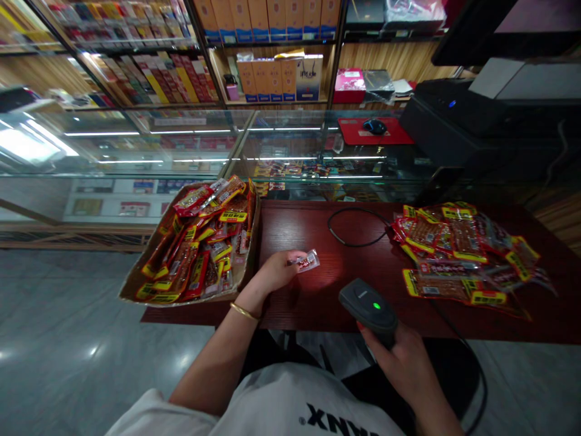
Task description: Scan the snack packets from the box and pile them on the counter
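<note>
My left hand [278, 270] pinches a small clear-and-red snack packet [309, 261] just above the dark red wooden table [290, 227]. In my right hand [405, 357] is a dark barcode scanner [367, 304], its green light lit and its head tilted toward the packet. Left of my left hand sits an open cardboard box [247, 272] filled with red and yellow snack packets [204, 242]. Beyond the scanner, on the right, lies a loose pile of similar snack packets [454, 239].
A black cable [338, 237] loops on the table toward the right pile. Behind the table stands a glass display counter [181, 139]. On it are a red mouse pad [351, 134], a mouse [374, 126] and a black printer [476, 115]. Shelves with boxes [272, 79] line the back.
</note>
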A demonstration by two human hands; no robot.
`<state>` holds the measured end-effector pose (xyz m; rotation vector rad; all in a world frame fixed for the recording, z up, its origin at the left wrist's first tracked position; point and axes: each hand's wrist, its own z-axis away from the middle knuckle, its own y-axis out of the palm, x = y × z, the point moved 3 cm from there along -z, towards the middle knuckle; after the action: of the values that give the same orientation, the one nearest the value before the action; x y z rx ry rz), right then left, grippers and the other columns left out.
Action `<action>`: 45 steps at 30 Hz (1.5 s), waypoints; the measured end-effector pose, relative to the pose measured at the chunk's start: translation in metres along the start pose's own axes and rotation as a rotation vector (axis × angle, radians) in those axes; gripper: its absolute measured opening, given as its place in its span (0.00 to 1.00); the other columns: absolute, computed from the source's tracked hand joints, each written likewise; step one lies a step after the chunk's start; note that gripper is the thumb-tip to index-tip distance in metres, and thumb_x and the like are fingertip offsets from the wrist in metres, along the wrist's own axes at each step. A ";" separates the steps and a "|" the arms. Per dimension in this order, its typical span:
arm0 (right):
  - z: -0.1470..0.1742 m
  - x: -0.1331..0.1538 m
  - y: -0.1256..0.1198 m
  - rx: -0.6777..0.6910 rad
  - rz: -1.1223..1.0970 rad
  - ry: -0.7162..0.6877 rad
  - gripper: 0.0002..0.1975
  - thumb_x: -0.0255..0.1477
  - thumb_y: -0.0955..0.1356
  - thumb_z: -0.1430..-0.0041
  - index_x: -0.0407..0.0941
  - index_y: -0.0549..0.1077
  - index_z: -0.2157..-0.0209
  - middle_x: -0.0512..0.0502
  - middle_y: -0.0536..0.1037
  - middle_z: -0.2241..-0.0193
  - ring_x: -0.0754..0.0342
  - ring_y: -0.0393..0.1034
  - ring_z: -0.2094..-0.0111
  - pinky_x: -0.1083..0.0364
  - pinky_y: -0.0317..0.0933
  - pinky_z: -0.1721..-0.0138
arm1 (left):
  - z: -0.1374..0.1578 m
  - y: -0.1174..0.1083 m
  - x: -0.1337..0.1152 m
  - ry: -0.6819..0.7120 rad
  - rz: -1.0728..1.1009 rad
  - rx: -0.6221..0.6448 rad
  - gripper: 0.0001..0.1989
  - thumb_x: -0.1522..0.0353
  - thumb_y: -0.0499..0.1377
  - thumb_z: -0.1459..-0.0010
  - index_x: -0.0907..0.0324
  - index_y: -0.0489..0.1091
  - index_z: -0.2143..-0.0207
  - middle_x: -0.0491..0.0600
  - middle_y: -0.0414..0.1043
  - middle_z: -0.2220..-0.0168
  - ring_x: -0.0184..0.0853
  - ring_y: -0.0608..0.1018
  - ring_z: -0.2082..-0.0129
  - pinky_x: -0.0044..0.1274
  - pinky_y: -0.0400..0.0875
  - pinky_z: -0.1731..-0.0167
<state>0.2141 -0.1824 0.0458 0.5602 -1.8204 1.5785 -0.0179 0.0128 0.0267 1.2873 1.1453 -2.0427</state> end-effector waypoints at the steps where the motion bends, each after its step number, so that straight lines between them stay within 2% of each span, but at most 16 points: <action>1: 0.000 0.000 0.000 -0.004 -0.004 0.002 0.16 0.41 0.68 0.38 0.45 0.83 0.61 0.39 0.86 0.63 0.41 0.82 0.59 0.50 0.73 0.57 | 0.000 0.000 0.001 -0.009 0.000 -0.010 0.23 0.75 0.55 0.49 0.61 0.79 0.51 0.51 0.83 0.54 0.39 0.82 0.54 0.27 0.72 0.49; 6: -0.003 0.001 -0.001 -0.005 -0.023 0.035 0.15 0.40 0.68 0.38 0.46 0.82 0.61 0.40 0.86 0.63 0.42 0.82 0.60 0.50 0.73 0.56 | 0.003 0.000 -0.006 -0.013 -0.007 -0.008 0.22 0.74 0.56 0.48 0.61 0.78 0.51 0.52 0.82 0.52 0.40 0.81 0.52 0.29 0.72 0.47; 10: -0.004 0.007 -0.004 -0.010 -0.039 0.054 0.14 0.38 0.68 0.39 0.45 0.82 0.60 0.40 0.86 0.62 0.42 0.82 0.59 0.50 0.72 0.56 | -0.005 0.011 -0.024 0.000 0.183 -0.010 0.21 0.70 0.59 0.46 0.62 0.76 0.49 0.54 0.81 0.52 0.41 0.81 0.55 0.29 0.74 0.52; 12: -0.003 0.008 -0.006 -0.013 -0.036 0.060 0.14 0.36 0.67 0.39 0.45 0.82 0.60 0.40 0.86 0.61 0.42 0.81 0.58 0.50 0.72 0.55 | -0.020 0.030 -0.034 -0.025 0.299 0.031 0.23 0.68 0.61 0.45 0.62 0.75 0.46 0.54 0.81 0.54 0.38 0.82 0.62 0.28 0.75 0.60; 15: 0.002 0.003 -0.008 -0.019 -0.033 0.114 0.13 0.35 0.67 0.39 0.45 0.82 0.59 0.40 0.86 0.60 0.42 0.81 0.57 0.50 0.71 0.54 | -0.057 0.074 -0.061 -0.076 0.445 0.122 0.21 0.69 0.63 0.47 0.60 0.76 0.49 0.50 0.82 0.61 0.32 0.78 0.70 0.23 0.72 0.68; 18: 0.010 -0.003 -0.011 -0.030 -0.048 0.158 0.15 0.37 0.68 0.38 0.44 0.82 0.58 0.40 0.86 0.60 0.42 0.81 0.57 0.49 0.71 0.54 | -0.103 0.124 -0.106 -0.075 0.613 0.200 0.16 0.72 0.62 0.47 0.62 0.77 0.54 0.50 0.80 0.65 0.30 0.77 0.71 0.21 0.72 0.67; 20: 0.013 -0.006 -0.014 -0.053 -0.039 0.166 0.15 0.38 0.68 0.39 0.44 0.81 0.59 0.40 0.86 0.61 0.42 0.81 0.58 0.49 0.71 0.55 | -0.130 0.154 -0.141 -0.040 0.692 0.328 0.18 0.73 0.63 0.46 0.63 0.76 0.52 0.53 0.80 0.62 0.30 0.77 0.70 0.23 0.73 0.64; 22: 0.014 -0.007 -0.017 -0.078 -0.027 0.170 0.15 0.38 0.68 0.39 0.43 0.81 0.59 0.39 0.86 0.61 0.41 0.81 0.58 0.49 0.71 0.56 | -0.146 0.174 -0.165 -0.034 0.672 0.402 0.18 0.74 0.62 0.44 0.64 0.75 0.50 0.56 0.80 0.59 0.31 0.78 0.68 0.26 0.74 0.59; 24: 0.015 -0.007 -0.019 -0.088 -0.026 0.175 0.15 0.38 0.67 0.38 0.43 0.81 0.59 0.38 0.86 0.61 0.41 0.81 0.58 0.49 0.71 0.56 | -0.148 0.180 -0.173 -0.014 0.603 0.341 0.16 0.76 0.60 0.43 0.65 0.76 0.52 0.57 0.80 0.58 0.32 0.79 0.65 0.28 0.74 0.55; 27: 0.015 -0.011 -0.016 -0.061 -0.035 0.169 0.17 0.40 0.67 0.38 0.43 0.80 0.59 0.38 0.86 0.61 0.41 0.82 0.58 0.49 0.72 0.56 | -0.120 0.158 -0.160 0.183 0.519 0.183 0.15 0.78 0.58 0.43 0.64 0.77 0.54 0.56 0.80 0.55 0.35 0.80 0.58 0.28 0.72 0.49; 31: 0.014 -0.023 -0.005 -0.023 0.008 0.175 0.17 0.43 0.67 0.39 0.45 0.81 0.62 0.39 0.86 0.63 0.40 0.82 0.60 0.49 0.73 0.59 | -0.037 0.076 -0.123 0.434 0.253 -0.034 0.17 0.73 0.56 0.39 0.59 0.76 0.50 0.53 0.80 0.52 0.35 0.80 0.54 0.25 0.73 0.51; 34: 0.005 -0.029 0.004 0.020 0.024 0.121 0.19 0.45 0.67 0.41 0.45 0.83 0.63 0.40 0.86 0.66 0.39 0.83 0.61 0.49 0.74 0.61 | 0.026 -0.010 -0.094 0.342 -0.018 -0.332 0.15 0.69 0.55 0.37 0.58 0.77 0.51 0.51 0.81 0.54 0.36 0.81 0.56 0.24 0.74 0.54; 37: -0.006 -0.023 0.012 0.078 0.021 0.091 0.20 0.46 0.68 0.42 0.46 0.83 0.63 0.41 0.87 0.65 0.40 0.83 0.61 0.51 0.74 0.62 | 0.075 -0.091 -0.062 0.089 -0.335 -0.645 0.15 0.64 0.55 0.36 0.58 0.77 0.52 0.51 0.81 0.55 0.38 0.81 0.56 0.26 0.74 0.53; 38: -0.009 -0.019 0.015 0.091 0.015 0.086 0.19 0.46 0.68 0.41 0.47 0.83 0.63 0.41 0.87 0.65 0.40 0.83 0.60 0.51 0.74 0.62 | 0.086 -0.112 -0.051 -0.014 -0.468 -0.698 0.16 0.63 0.55 0.36 0.58 0.77 0.52 0.52 0.82 0.55 0.40 0.81 0.56 0.28 0.73 0.52; 41: -0.012 -0.005 0.022 0.098 -0.011 0.066 0.19 0.46 0.68 0.40 0.47 0.83 0.62 0.42 0.87 0.63 0.41 0.83 0.59 0.52 0.73 0.59 | 0.099 -0.142 -0.023 -0.275 -0.770 -0.648 0.18 0.60 0.54 0.35 0.58 0.77 0.51 0.55 0.81 0.54 0.45 0.81 0.53 0.32 0.72 0.51; 45: -0.009 0.001 0.031 0.097 -0.014 0.045 0.18 0.45 0.68 0.39 0.47 0.82 0.60 0.42 0.86 0.61 0.41 0.82 0.57 0.50 0.72 0.54 | 0.083 -0.127 -0.008 -0.381 -0.917 -0.421 0.17 0.60 0.53 0.35 0.60 0.76 0.53 0.60 0.80 0.53 0.49 0.80 0.51 0.32 0.72 0.52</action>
<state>0.1933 -0.1681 0.0257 0.5761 -1.7101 1.6638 -0.1496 0.0122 0.1022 0.1180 2.0443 -2.2635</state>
